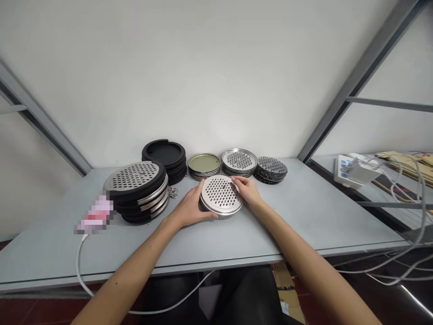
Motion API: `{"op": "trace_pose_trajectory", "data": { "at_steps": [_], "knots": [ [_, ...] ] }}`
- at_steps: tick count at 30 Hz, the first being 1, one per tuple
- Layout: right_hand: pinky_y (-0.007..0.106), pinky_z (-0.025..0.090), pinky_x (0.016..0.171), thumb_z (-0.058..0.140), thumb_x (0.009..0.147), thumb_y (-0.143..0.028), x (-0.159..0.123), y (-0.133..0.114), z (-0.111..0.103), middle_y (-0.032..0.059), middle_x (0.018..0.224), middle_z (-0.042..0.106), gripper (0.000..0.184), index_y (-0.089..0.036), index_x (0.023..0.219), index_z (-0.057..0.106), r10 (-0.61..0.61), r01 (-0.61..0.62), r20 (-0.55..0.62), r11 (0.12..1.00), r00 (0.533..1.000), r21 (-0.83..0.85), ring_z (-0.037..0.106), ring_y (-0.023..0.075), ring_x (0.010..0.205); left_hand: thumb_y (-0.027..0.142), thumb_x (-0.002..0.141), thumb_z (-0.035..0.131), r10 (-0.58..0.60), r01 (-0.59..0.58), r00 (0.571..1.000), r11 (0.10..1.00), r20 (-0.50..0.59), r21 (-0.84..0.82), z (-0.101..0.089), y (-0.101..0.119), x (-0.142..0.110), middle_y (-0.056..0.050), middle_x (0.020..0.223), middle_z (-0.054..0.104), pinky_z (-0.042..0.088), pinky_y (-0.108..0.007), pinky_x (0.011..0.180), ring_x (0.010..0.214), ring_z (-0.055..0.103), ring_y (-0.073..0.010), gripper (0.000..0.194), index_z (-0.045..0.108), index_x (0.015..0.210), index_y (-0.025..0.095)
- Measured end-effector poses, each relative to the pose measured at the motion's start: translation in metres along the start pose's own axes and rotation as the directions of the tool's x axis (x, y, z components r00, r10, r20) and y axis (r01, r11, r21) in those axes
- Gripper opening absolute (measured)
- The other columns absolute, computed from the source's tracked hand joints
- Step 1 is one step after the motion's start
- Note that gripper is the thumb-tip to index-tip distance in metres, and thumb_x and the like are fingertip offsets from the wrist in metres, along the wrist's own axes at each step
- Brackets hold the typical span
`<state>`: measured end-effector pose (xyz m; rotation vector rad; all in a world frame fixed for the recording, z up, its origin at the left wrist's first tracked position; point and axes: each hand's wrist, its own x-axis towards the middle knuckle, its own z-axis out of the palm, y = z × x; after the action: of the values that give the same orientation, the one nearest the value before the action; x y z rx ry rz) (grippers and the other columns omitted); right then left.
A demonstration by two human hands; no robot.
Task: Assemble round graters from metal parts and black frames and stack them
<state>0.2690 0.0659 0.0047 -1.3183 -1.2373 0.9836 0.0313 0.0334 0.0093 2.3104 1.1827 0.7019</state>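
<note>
A round perforated metal disc (221, 195) with a raised rim lies near the middle of the table, between my hands. My left hand (193, 206) wraps the disc's left side, its thumb along the near edge. From the right, my right hand (248, 189) grips the far right rim, with fingertips on the top edge. Behind the disc stand a stack of gold-coloured round lids (204, 162) and a stack of silver grater-like discs (239, 161). Dark perforated discs (271, 168) are piled to their right.
At left, a stack of black-and-silver round pieces (138, 185) has a perforated top and a metal clasp. Black rings (164, 155) are stacked behind it. A blurred pink object (96, 215) trails a white cable (79, 266). A power strip (348, 170) sits on the right-hand shelf.
</note>
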Motion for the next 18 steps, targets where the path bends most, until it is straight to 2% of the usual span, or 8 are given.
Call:
{"op": "trace_pose_trajectory", "data": {
  "at_steps": [4,6,11,18],
  "knots": [
    [0.037,0.050,0.089,0.059,0.081,-0.040,-0.0012,0.0013,-0.0004,0.0114,0.105,0.073,0.040,-0.013,0.109,0.070,-0.103,0.115,0.062,0.966,0.993,-0.230,0.067,0.0237,0.094,0.063,0.063,0.076,-0.010,0.010,1.000,1.000,-0.001,0.022,0.0004,-0.0034,-0.0007,-0.019,0.151,0.033,0.032,-0.052,0.110,0.138,0.033,-0.0380,0.118,0.013,0.152,0.018],
    [0.038,0.048,0.092,0.057,0.083,-0.041,-0.0021,0.0022,-0.0008,0.0102,0.111,0.072,0.041,-0.016,0.113,0.068,-0.156,0.179,0.098,0.934,0.983,-0.311,0.066,0.0242,0.099,0.063,0.063,0.076,-0.010,0.010,1.000,0.999,0.001,0.032,0.0004,-0.0042,-0.0009,-0.019,0.151,0.033,0.032,-0.052,0.110,0.137,0.033,-0.0380,0.118,0.013,0.152,0.018],
    [0.038,0.048,0.092,0.053,0.087,-0.041,-0.0058,0.0004,-0.0009,0.0089,0.109,0.072,0.041,-0.017,0.118,0.066,-0.205,0.270,0.189,0.848,0.960,-0.455,0.066,0.0248,0.097,0.065,0.063,0.075,-0.007,0.006,1.000,0.997,0.010,0.080,0.0020,-0.0067,-0.0011,-0.020,0.151,0.032,0.030,-0.053,0.111,0.138,0.032,-0.0382,0.116,0.015,0.151,0.018],
    [0.037,0.048,0.088,0.050,0.089,-0.040,-0.0075,-0.0004,-0.0003,0.0082,0.106,0.073,0.041,-0.018,0.120,0.064,-0.207,0.289,0.207,0.775,0.956,-0.562,0.065,0.0252,0.094,0.063,0.062,0.076,0.021,-0.020,1.000,0.995,-0.012,0.095,0.0058,-0.0105,-0.0012,-0.019,0.150,0.035,0.031,-0.053,0.110,0.136,0.035,-0.0381,0.112,0.022,0.149,0.019]
  ]
}}
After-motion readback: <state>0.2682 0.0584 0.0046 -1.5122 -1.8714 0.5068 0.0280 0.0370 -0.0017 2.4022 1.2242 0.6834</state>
